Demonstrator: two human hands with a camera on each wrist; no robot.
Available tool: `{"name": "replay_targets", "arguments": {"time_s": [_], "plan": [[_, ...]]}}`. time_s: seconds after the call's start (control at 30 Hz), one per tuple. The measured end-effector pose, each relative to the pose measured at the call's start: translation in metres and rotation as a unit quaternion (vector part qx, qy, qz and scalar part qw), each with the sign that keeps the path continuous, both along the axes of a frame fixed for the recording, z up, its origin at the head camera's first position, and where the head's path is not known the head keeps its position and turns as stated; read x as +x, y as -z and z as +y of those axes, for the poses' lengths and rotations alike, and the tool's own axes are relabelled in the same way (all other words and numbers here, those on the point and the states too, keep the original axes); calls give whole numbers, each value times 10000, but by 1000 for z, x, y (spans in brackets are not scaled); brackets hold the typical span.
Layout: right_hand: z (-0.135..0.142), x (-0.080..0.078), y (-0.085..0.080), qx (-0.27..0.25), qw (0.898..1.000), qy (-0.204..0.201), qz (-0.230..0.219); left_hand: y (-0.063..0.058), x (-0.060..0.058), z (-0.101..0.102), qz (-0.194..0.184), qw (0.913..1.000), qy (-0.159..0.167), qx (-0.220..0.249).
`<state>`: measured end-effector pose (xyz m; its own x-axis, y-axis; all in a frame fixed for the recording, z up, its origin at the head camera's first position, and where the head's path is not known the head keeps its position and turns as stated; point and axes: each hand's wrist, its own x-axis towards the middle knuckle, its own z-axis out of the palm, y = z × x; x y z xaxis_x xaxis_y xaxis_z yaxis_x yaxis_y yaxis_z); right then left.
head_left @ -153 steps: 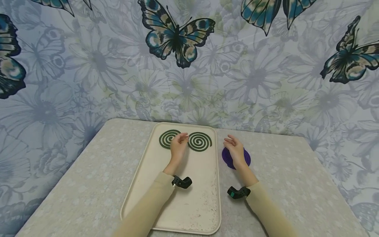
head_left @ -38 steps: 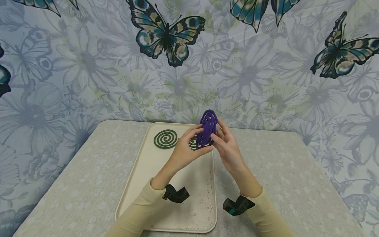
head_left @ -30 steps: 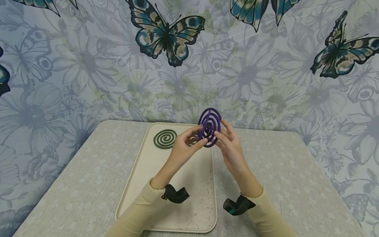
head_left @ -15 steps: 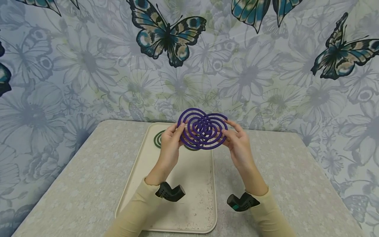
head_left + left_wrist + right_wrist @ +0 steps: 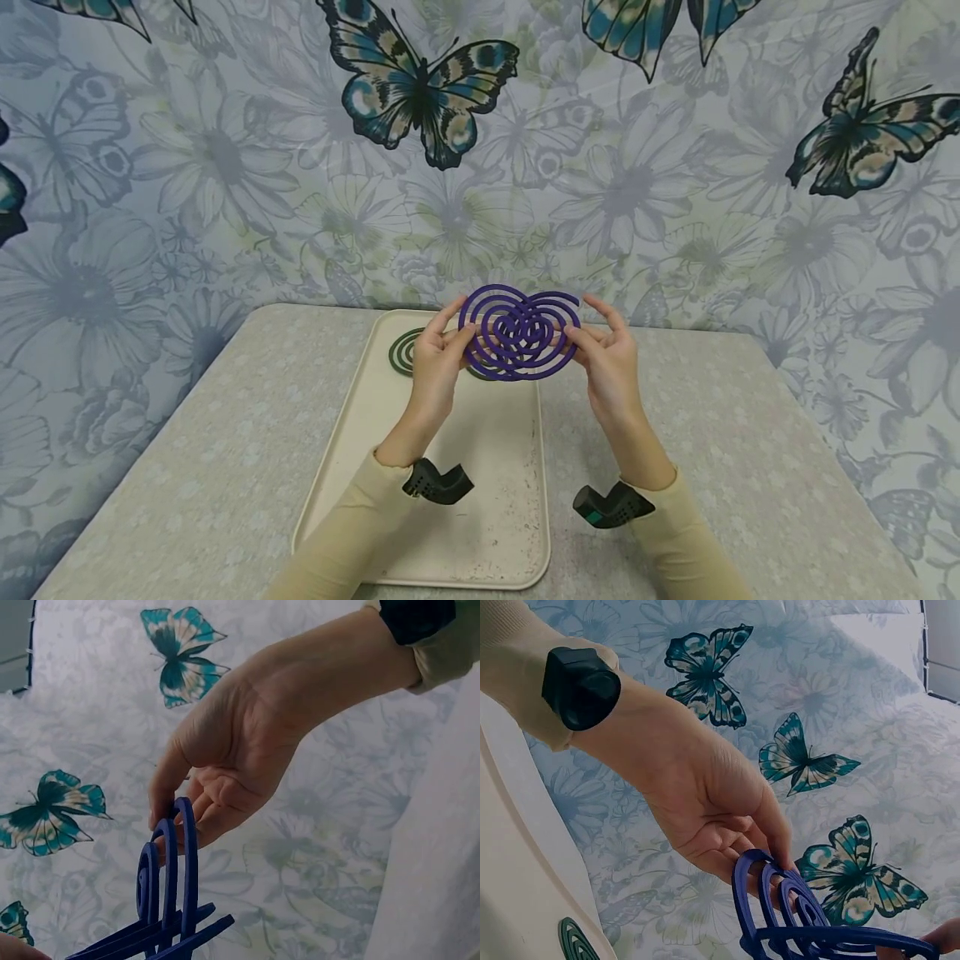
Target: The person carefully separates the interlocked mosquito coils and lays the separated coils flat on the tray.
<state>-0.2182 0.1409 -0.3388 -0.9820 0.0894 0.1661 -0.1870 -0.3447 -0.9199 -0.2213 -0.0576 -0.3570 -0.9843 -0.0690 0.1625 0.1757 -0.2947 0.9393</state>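
Two purple mosquito coils, overlapping and seemingly interlocked at their middles, are held up above the far end of the tray. My left hand pinches the outer ring of the left coil between thumb and fingers. On the opposite side, the right hand pinches the right coil's outer edge, its index finger raised off it. In the left wrist view the coil rings spread apart near the fingertips. A green mosquito coil lies on the tray, partly behind the left hand; a second is mostly hidden behind the purple ones.
The cream rectangular tray has a raised rim and dark specks at its near right. It lies on a pale patterned table. A butterfly-print cloth hangs behind the table's far edge. Each wrist wears a black camera device.
The purple coils were taken from the table right of the tray and lifted. They were first held edge-on as one stack, then turned to face me and spread sideways as the hands moved apart.
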Motion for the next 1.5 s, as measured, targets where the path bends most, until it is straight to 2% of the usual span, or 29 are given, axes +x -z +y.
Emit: {"name": "replay_targets", "arguments": {"time_s": [0.1,0.2,0.3,0.47,0.6,0.7,0.97,1.13,1.3,1.37,1.5], "plan": [[1,-2,1,12,10000,77,-45,2,-1,0,-6,9989,47,-457],[0,-5,3,-49,9998,156,-83,3,-1,2,126,9973,93,-718],[-2,-7,7,46,9997,191,-157,4,-1,3,262,9974,-9,-675],[-11,-8,15,457,9984,-95,-333,5,-1,3,319,9974,-414,-499],[-18,-8,19,378,9985,-162,-352,5,-4,0,368,9971,-553,-383],[-18,-8,19,292,9986,-123,-430,4,-6,-4,385,9973,-477,-410],[-11,-10,15,266,9972,-339,-616,-3,-7,-11,220,9986,-102,-470],[-11,-8,14,339,9979,-323,-442,-3,-6,-12,154,9995,-57,-268],[-18,0,17,514,9986,-21,93,0,-5,-6,123,9986,-463,-224],[-20,2,17,524,9984,67,194,2,-5,-4,175,9977,-562,-334],[-20,3,17,444,9988,120,185,4,-4,-2,386,9962,-498,-601]]}}
